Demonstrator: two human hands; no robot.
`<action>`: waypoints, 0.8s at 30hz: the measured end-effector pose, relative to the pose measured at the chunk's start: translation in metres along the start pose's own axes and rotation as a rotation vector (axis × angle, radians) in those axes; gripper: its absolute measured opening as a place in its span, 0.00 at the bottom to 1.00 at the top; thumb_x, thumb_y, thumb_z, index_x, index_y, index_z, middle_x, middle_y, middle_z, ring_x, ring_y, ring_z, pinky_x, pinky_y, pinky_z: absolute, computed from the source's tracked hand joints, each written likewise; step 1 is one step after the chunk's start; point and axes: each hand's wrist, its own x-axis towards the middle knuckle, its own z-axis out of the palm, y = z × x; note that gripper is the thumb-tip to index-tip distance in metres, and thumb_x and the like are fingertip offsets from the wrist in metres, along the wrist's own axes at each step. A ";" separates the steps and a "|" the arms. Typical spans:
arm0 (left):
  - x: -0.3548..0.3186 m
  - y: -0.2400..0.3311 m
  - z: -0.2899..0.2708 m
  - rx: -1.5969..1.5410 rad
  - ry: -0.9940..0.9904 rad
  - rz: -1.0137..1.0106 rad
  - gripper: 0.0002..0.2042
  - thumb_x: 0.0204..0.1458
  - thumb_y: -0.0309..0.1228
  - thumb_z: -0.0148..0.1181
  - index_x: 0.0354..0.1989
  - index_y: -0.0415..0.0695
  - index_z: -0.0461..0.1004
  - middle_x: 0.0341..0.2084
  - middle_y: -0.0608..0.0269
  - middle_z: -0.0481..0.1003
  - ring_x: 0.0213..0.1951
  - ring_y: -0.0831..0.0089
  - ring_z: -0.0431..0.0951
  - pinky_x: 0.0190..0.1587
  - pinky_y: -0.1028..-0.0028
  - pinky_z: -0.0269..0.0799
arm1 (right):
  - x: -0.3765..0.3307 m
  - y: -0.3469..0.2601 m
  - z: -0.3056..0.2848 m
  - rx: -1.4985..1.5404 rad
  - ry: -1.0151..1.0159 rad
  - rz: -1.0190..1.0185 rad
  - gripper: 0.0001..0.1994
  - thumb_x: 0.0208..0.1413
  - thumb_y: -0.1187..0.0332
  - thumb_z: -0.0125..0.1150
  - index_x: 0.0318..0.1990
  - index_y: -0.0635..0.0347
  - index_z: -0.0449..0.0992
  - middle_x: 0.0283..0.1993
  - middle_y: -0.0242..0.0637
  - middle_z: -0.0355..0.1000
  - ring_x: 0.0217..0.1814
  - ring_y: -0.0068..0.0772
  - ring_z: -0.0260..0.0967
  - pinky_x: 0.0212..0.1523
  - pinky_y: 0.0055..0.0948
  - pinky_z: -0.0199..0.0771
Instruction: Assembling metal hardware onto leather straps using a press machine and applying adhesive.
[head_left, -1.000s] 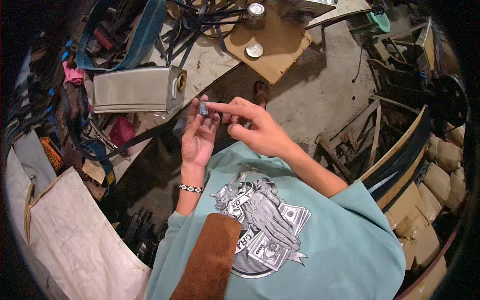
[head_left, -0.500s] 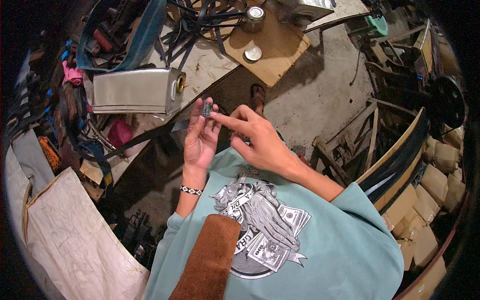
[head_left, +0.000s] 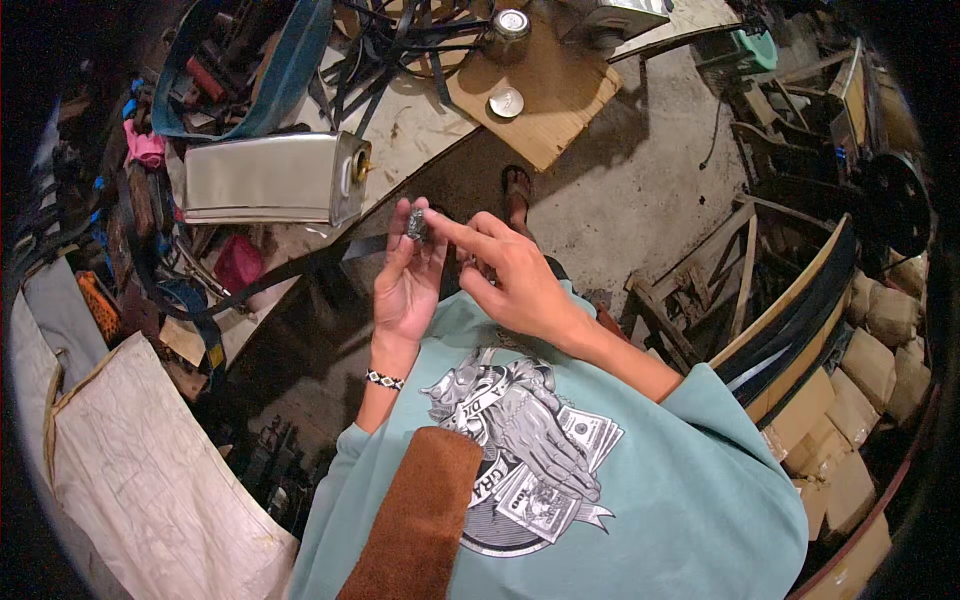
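Observation:
My left hand [head_left: 406, 290] is raised palm up over the gap by the table edge. Its thumb and fingers close round a small dark, shiny buckle-like piece [head_left: 416, 224]. A black strap [head_left: 290, 275] runs from the left up to that hand; whether it joins the piece is hidden. My right hand [head_left: 520, 275] comes in from the right with its index finger stretched out, its tip at the upper edge of the piece. The other fingers are bent and hold nothing that I can see.
A silver metal can [head_left: 262, 180] lies on its side on the table. Beyond stand a lidded jar [head_left: 510, 30] and a round lid [head_left: 506, 102] on a wooden board [head_left: 548, 130]. More black straps [head_left: 400, 45] are heaped there. Wooden frames [head_left: 700, 270] stand to the right.
My right index fingertip has slid up along the dark piece, from its lower end to its upper edge. My left hand has shifted slightly to the right, and its piece looks a little turned.

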 end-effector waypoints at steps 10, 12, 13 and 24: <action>-0.016 0.029 0.017 0.149 -0.004 0.143 0.22 0.59 0.29 0.55 0.63 0.43 0.62 0.57 0.57 0.67 0.55 0.65 0.68 0.59 0.65 0.64 | 0.023 0.049 -0.019 -0.167 0.397 -0.156 0.24 0.48 0.73 0.58 0.57 0.58 0.71 0.37 0.47 0.67 0.39 0.48 0.67 0.41 0.42 0.70; -0.025 0.046 0.039 0.362 -0.050 0.185 0.24 0.59 0.32 0.56 0.64 0.45 0.61 0.56 0.56 0.67 0.54 0.64 0.68 0.58 0.65 0.64 | 0.059 0.079 -0.037 -0.505 0.633 -0.177 0.27 0.48 0.70 0.62 0.59 0.60 0.67 0.40 0.48 0.68 0.43 0.50 0.66 0.43 0.41 0.70; -0.028 0.058 0.050 0.439 -0.076 0.216 0.25 0.59 0.32 0.56 0.64 0.45 0.60 0.56 0.55 0.68 0.54 0.64 0.69 0.57 0.65 0.65 | 0.077 0.092 -0.041 -0.610 0.669 -0.154 0.30 0.48 0.68 0.64 0.61 0.60 0.65 0.42 0.49 0.68 0.46 0.51 0.66 0.45 0.41 0.70; 0.059 0.176 0.110 1.357 0.034 0.882 0.18 0.58 0.23 0.55 0.57 0.34 0.66 0.48 0.50 0.75 0.42 0.68 0.78 0.40 0.76 0.72 | 0.114 0.098 -0.009 -0.189 0.594 -0.064 0.35 0.48 0.62 0.68 0.63 0.61 0.62 0.47 0.49 0.73 0.49 0.45 0.70 0.50 0.36 0.70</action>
